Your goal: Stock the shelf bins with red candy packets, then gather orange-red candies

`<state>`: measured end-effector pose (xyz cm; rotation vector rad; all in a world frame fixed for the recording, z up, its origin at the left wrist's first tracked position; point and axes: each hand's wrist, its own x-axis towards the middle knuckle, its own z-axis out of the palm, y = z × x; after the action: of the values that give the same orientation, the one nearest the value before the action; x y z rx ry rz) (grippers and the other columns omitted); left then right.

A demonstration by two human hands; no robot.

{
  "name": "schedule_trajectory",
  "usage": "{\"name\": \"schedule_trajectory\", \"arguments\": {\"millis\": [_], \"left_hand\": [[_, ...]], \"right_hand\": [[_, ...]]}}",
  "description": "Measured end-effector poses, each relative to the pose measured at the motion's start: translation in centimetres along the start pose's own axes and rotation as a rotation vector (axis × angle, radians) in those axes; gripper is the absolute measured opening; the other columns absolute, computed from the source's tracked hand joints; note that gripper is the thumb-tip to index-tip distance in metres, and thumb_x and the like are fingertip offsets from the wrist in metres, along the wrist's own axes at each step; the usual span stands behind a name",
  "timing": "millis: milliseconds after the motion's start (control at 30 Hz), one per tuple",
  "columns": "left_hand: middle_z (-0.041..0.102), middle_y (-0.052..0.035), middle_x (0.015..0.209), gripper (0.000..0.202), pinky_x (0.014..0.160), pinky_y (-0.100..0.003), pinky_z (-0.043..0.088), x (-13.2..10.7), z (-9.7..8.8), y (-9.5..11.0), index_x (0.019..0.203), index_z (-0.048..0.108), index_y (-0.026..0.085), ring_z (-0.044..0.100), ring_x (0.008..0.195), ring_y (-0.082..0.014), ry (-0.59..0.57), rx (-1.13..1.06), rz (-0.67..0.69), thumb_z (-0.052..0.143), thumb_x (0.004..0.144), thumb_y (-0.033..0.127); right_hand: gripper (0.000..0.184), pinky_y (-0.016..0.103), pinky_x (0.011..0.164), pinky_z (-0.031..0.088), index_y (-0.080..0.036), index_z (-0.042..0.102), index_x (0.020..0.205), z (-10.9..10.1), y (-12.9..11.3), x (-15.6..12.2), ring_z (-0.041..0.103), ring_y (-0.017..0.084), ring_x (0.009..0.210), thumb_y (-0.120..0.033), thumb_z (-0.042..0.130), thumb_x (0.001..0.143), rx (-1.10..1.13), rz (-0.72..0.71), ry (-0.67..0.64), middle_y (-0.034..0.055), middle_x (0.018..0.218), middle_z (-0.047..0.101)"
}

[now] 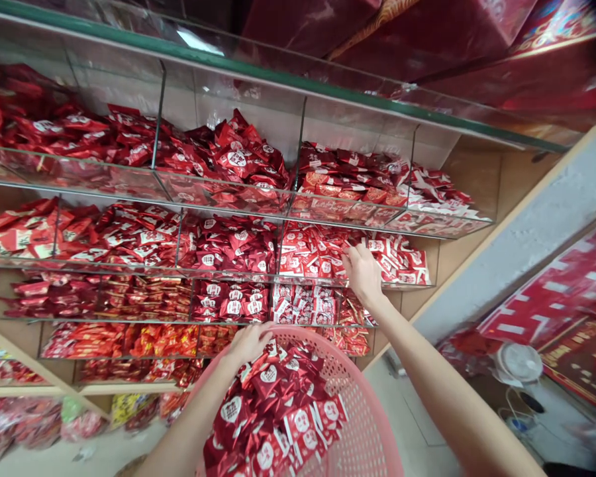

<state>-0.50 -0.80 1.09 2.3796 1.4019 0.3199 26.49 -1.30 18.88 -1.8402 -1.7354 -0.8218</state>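
While the right grip [365, 273] reaches, packets [320, 252] flank it.

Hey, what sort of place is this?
Most likely a shop, perhaps one selling sweets: divided glass shelves display many small red packets, and a pink basket holds similar ones.

The basket [370, 397] is pink, dotted with a pattern of small holes. Its packets [268, 375] are deep crimson with white patches, some brighter red and white. Shelf packets [397, 258] at right mix red and white; lower ones [159, 339] glow orange-red. The upper glass edge [298, 81] is green. The blurred sheet [531, 285] seems red with white rectangles.
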Motion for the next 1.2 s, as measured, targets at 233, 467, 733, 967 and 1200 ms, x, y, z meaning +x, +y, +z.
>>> {"name": "schedule_trajectory", "arguments": {"millis": [233, 467, 733, 967, 1200], "left_hand": [[0.059, 0.0016, 0.114, 0.041, 0.084, -0.026, 0.040, 0.2, -0.1, 0.3, 0.123, 0.045, 0.035, 0.054, 0.102, -0.0175, 0.007, 0.031, 0.003, 0.031, 0.085, 0.045], [0.058, 0.0005, 0.114, 0.042, 0.084, -0.027, 0.040, 0.4, 0.3, 0.0, 0.124, 0.043, 0.035, 0.054, 0.102, -0.0181, -0.015, 0.032, -0.001, 0.030, 0.086, 0.045], [0.055, 0.0022, 0.119, 0.041, 0.087, -0.026, 0.038, 0.3, -0.1, 0.5, 0.124, 0.043, 0.035, 0.052, 0.105, -0.0176, -0.025, 0.008, -0.010, 0.032, 0.086, 0.044], [0.055, 0.0019, 0.119, 0.042, 0.090, -0.025, 0.037, 0.1, -0.3, 0.7, 0.125, 0.043, 0.033, 0.051, 0.107, -0.0173, -0.034, -0.015, -0.025, 0.033, 0.086, 0.043], [0.055, 0.0015, 0.119, 0.042, 0.087, -0.025, 0.038, 0.1, -0.3, 0.7, 0.125, 0.043, 0.033, 0.052, 0.106, -0.0175, -0.023, 0.001, -0.018, 0.033, 0.086, 0.042]], "right_hand": [[0.019, 0.027, 0.066, 0.037, -0.018, 0.055, 0.093, -2.1, -0.8, -5.1, 0.048, 0.017, 0.079, -0.026, 0.039, 0.088, 0.284, -0.155, 0.060, 0.0052, 0.082, 0.052], [0.016, 0.026, 0.065, 0.038, -0.019, 0.053, 0.087, -2.0, -2.9, -17.7, 0.047, 0.013, 0.072, -0.020, 0.037, 0.089, 0.327, -0.526, -0.377, 0.0017, 0.078, 0.051], [0.020, 0.026, 0.059, 0.035, -0.019, 0.046, 0.069, -0.8, -2.5, -23.9, 0.048, 0.013, 0.068, -0.013, 0.038, 0.087, 0.247, -0.657, -0.609, -0.0006, 0.075, 0.051], [0.015, 0.027, 0.058, 0.035, -0.019, 0.046, 0.071, -0.6, -4.2, -24.3, 0.048, 0.014, 0.069, -0.014, 0.043, 0.085, 0.210, -0.799, -0.599, -0.0008, 0.075, 0.052], [0.008, 0.027, 0.065, 0.039, -0.019, 0.048, 0.075, 0.2, -5.8, -24.6, 0.050, 0.015, 0.078, -0.014, 0.050, 0.081, 0.210, -0.886, -0.573, -0.0002, 0.078, 0.054]]}}
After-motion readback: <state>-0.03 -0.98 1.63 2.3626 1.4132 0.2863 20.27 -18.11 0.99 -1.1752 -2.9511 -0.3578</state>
